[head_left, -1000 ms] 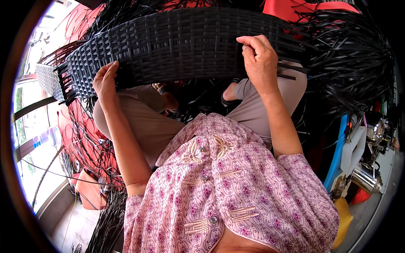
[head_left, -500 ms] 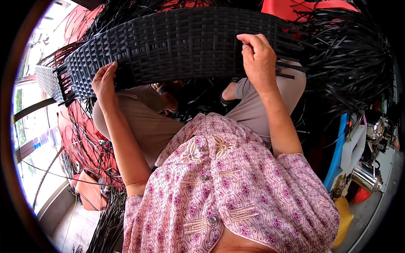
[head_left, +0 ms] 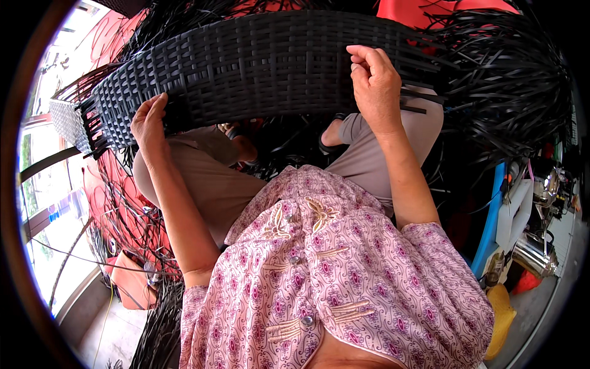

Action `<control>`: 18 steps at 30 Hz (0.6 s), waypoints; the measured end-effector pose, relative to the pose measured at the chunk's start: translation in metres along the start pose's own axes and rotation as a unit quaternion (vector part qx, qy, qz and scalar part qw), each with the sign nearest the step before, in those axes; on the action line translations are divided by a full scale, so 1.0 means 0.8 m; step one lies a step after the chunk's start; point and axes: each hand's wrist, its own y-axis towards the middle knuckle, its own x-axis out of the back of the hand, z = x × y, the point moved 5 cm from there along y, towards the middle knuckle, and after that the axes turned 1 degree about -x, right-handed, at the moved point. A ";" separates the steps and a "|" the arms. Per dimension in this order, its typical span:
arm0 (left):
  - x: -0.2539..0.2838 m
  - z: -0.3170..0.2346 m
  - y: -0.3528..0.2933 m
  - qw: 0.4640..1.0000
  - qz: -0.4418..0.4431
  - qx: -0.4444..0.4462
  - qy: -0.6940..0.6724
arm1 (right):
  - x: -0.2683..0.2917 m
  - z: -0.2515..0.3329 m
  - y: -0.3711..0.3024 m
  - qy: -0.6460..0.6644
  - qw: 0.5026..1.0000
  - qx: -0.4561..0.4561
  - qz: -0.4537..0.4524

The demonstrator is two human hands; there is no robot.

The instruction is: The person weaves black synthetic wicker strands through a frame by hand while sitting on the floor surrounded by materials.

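Observation:
A long, curved panel of woven black plastic strips point(head_left: 264, 64) spans the space above my knees, with loose strip ends at its right. My left hand point(head_left: 150, 130) is closed at the panel's near edge toward the left, thumb and fingers pinched on it. Over the right part of the weave is my right hand point(head_left: 376, 92), its fingers curled and the index finger bent toward the thumb. Whatever those right fingers grip, if anything, is too small or too hidden to make out.
A big bundle of loose black strips point(head_left: 507, 86) lies at the right, near a red plastic piece point(head_left: 418, 11). Tangled strips over red material point(head_left: 126, 206) are at the left. A blue edge point(head_left: 490, 224) and metal pots point(head_left: 533, 255) stand at the lower right.
My right hand has risen very slightly over the panel. My left hand has shifted a little to the left. The panel stays nearly where it was.

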 end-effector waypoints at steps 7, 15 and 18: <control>0.001 0.004 0.004 1.000 0.016 0.007 -0.003 | 0.026 -0.043 0.003 0.240 0.959 -0.121 -0.086; 0.002 0.008 0.005 1.000 0.006 0.010 -0.005 | 0.079 -0.064 0.006 0.310 0.912 -0.198 -0.180; 0.002 0.002 0.000 1.000 -0.009 0.002 -0.005 | 0.085 -0.065 0.001 0.309 0.912 -0.204 -0.178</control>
